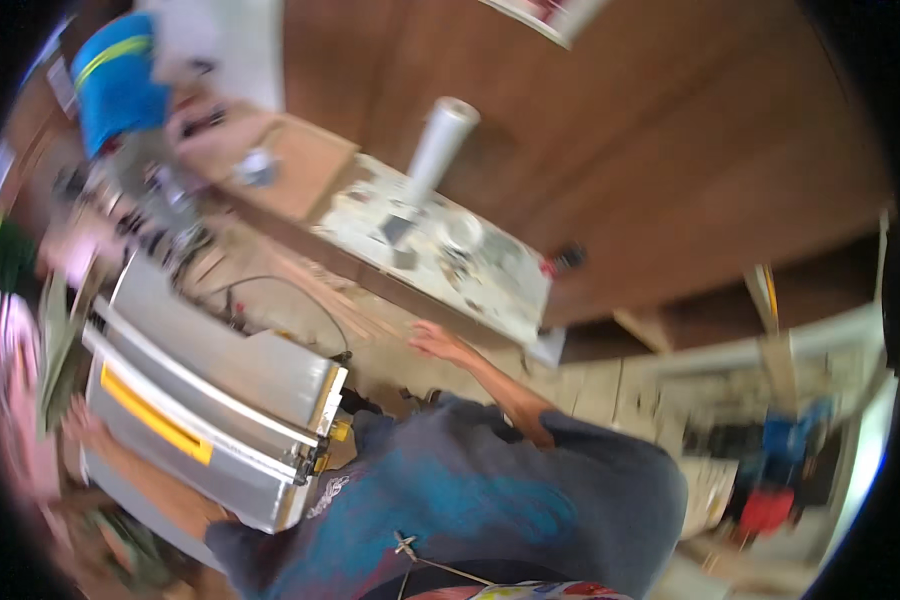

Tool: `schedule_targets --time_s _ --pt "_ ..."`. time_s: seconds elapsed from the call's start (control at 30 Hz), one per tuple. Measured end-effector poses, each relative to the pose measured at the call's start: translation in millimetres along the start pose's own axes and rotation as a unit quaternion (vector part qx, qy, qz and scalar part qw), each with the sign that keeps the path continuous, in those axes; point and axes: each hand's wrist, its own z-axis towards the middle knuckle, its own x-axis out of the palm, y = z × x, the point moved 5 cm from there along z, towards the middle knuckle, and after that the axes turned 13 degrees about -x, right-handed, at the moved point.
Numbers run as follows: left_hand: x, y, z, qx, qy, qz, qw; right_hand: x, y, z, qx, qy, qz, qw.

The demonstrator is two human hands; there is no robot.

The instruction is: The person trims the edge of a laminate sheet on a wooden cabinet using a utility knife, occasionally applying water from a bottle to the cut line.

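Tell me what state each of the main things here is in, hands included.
Right hand: raised, fingers open, apparently empty
Left hand: at the grey metal table's edge; blurred, grip unclear
Yellow strip: lying flat on the metal table
White roll: standing on end
White worktop: littered with small items

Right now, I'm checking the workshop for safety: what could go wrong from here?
The bare left hand is close to the long yellow insert in the grey metal saw table; a running blade there could injure it, though I can't make one out.
The thin black cable looping beside the table might snag.
The tall white cylindrical roll on the cluttered white-topped bench could topple if bumped.
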Motion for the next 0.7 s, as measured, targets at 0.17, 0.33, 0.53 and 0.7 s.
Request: schedule_targets --time_s 0.17,0.33,0.53,0.7 --pt "-26.6 -61.0 -76.3 0.280 -0.033 0.128 0.951 0.9 -21.7 -41.4 -0.035 -0.004 0.045 0.998" --pt "95.0 -9.9 -221.1 0.439 0.080 0.180 0.877 -63.7 -63.1 -118.8 -0.045 -0.085 0.084 0.992" --pt "228.6 158.4 -411.2 0.507 0.386 0.229 0.736 -210.5 -146.3 -234.6 -0.152 -0.241 0.105 0.953" --pt "231.2 384.0 -566.1 0.078 0.572 0.292 0.763 -334.8 -91.5 -379.4 -0.229 -0.384 0.080 0.891"
